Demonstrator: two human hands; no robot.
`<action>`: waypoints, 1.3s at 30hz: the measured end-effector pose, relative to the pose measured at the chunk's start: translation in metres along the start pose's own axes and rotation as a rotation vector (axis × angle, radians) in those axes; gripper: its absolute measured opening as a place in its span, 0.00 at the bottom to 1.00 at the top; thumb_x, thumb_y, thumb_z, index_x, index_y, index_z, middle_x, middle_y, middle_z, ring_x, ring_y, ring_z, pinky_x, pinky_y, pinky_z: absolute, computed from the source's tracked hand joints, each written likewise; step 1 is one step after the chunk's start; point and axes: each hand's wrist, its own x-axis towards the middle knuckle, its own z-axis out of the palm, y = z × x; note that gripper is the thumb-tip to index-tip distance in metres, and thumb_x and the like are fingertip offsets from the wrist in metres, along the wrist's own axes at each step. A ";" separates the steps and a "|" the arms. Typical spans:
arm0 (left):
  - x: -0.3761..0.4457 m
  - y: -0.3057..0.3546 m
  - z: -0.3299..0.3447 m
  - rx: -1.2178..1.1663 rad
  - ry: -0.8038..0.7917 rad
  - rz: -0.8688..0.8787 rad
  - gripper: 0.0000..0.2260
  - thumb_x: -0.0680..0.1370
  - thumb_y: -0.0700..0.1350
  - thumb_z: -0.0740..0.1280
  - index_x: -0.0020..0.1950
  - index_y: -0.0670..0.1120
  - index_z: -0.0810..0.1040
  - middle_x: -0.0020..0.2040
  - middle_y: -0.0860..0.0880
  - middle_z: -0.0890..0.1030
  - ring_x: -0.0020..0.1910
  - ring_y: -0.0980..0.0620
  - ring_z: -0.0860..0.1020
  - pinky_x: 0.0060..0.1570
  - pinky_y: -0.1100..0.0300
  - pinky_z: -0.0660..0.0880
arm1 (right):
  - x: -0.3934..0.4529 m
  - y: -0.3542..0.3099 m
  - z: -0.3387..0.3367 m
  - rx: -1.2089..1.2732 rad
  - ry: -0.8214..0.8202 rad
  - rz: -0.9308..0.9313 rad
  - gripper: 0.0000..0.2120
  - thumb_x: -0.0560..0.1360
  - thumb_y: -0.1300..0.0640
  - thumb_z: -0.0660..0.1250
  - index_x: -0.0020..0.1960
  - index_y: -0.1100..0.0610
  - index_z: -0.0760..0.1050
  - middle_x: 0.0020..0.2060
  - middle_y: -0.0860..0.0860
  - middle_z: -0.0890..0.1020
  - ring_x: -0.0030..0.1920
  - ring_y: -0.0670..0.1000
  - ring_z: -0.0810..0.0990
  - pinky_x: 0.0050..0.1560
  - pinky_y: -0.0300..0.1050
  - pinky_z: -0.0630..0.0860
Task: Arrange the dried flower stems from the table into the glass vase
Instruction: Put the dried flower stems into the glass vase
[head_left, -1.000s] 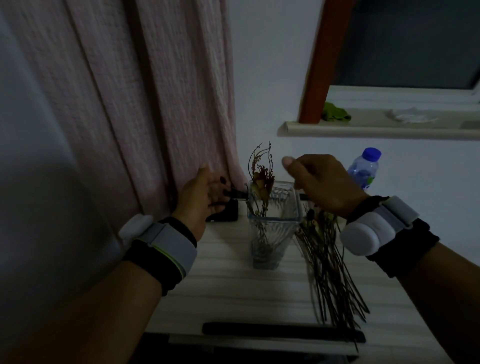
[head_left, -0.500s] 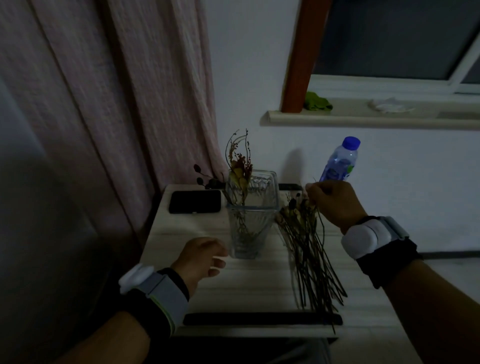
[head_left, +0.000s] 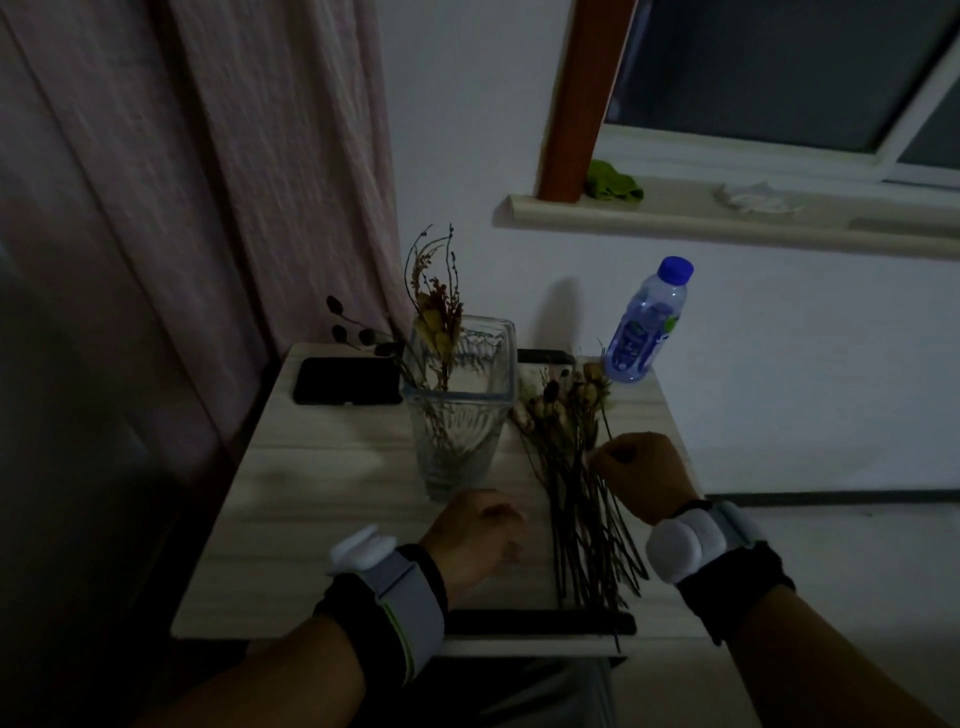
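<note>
Now you're mid-pick: right hand (head_left: 641, 480) fingers pinching one stem from the dried stems (head_left: 582, 483) lying right of the glass vase (head_left: 460, 410), left hand (head_left: 475, 538) loosely curled, holding nothing, just before it; next lift and feed it in.

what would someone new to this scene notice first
The ribbed glass vase mid-table, already holding a few dried sprigs. Just right of it lies a loose pile of dried flower stems, where the right hand pinches one. A blue-capped water bottle stands at the table's far right corner.
</note>
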 end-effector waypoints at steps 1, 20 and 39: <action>0.003 0.000 0.005 -0.009 -0.009 0.010 0.06 0.79 0.36 0.63 0.46 0.43 0.78 0.45 0.42 0.78 0.35 0.48 0.78 0.29 0.65 0.71 | -0.002 0.000 0.003 -0.020 -0.019 0.002 0.10 0.74 0.52 0.72 0.34 0.50 0.78 0.30 0.48 0.79 0.36 0.52 0.78 0.39 0.42 0.71; 0.030 -0.011 0.033 0.036 0.019 0.036 0.09 0.80 0.35 0.61 0.52 0.41 0.81 0.41 0.45 0.80 0.39 0.49 0.79 0.35 0.64 0.75 | 0.000 -0.006 0.053 -0.349 -0.087 0.058 0.13 0.71 0.43 0.70 0.42 0.53 0.84 0.38 0.52 0.84 0.40 0.55 0.82 0.41 0.46 0.80; 0.041 -0.021 0.034 0.081 0.061 0.027 0.08 0.77 0.35 0.64 0.50 0.43 0.81 0.47 0.42 0.82 0.47 0.44 0.80 0.49 0.55 0.79 | 0.009 -0.005 0.060 -0.446 -0.099 0.111 0.18 0.70 0.41 0.70 0.47 0.56 0.77 0.42 0.54 0.80 0.44 0.58 0.82 0.38 0.44 0.75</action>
